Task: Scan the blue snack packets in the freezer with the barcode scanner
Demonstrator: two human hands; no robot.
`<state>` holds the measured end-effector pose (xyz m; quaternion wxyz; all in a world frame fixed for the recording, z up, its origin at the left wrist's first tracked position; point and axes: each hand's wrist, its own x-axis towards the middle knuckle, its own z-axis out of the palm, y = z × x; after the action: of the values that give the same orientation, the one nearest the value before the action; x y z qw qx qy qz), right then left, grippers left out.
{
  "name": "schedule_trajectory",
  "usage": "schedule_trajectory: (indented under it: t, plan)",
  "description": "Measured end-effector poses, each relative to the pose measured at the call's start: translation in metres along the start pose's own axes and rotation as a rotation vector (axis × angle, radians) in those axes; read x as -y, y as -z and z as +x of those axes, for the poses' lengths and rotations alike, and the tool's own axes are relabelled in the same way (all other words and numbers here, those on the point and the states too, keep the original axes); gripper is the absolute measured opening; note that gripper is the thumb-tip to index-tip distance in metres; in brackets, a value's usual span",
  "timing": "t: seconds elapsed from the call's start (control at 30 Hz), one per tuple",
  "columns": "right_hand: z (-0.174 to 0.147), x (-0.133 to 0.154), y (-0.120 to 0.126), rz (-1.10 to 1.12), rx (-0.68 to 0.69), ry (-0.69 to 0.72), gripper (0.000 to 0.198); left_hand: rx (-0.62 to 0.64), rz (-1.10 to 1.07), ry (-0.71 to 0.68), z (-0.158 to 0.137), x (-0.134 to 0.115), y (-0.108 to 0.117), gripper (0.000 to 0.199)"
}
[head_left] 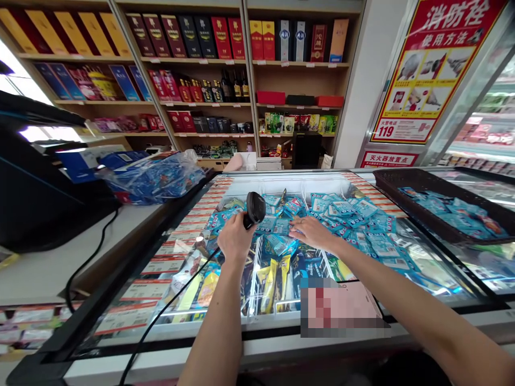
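My left hand is wrapped round the handle of a black barcode scanner, its head pointing up and forward. A black cord runs from it down to the lower left. To its right, my right hand reaches over a spread of blue packets, fingers stretched out and apart. Its fingertips are at the packets near the middle; whether they press on one I cannot make out. The packets lie over the glass-topped freezer, with yellow-wrapped items showing below.
A brown tray with more blue packets stands at the right. On the left counter lie a clear plastic bag of blue packets and a dark machine. A partly blurred pink object lies at the freezer's front edge. Stocked shelves stand behind.
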<state>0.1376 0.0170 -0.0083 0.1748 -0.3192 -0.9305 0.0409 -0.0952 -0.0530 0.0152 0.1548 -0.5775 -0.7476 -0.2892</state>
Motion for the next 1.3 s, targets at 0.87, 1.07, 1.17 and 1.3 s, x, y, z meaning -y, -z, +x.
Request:
schedule_trajectory:
  t: [0.87,1.07,1.17,1.3]
  plan:
    - [0.026,-0.042,-0.004,0.193,0.132,-0.203,0.072,0.036,0.038,-0.154,-0.003,-0.006,-0.006,0.036]
    - [0.023,-0.045,-0.005,0.178,-0.079,-0.425,0.067,0.025,0.063,-0.171,-0.001,-0.007,-0.008,0.036]
    - [0.012,-0.051,-0.001,0.147,-0.258,-0.504,0.049,0.028,0.06,-0.218,-0.001,-0.007,-0.009,0.036]
    - [-0.009,-0.063,0.009,0.177,-0.426,-0.517,0.037,0.074,0.024,-0.346,-0.002,-0.01,-0.011,0.037]
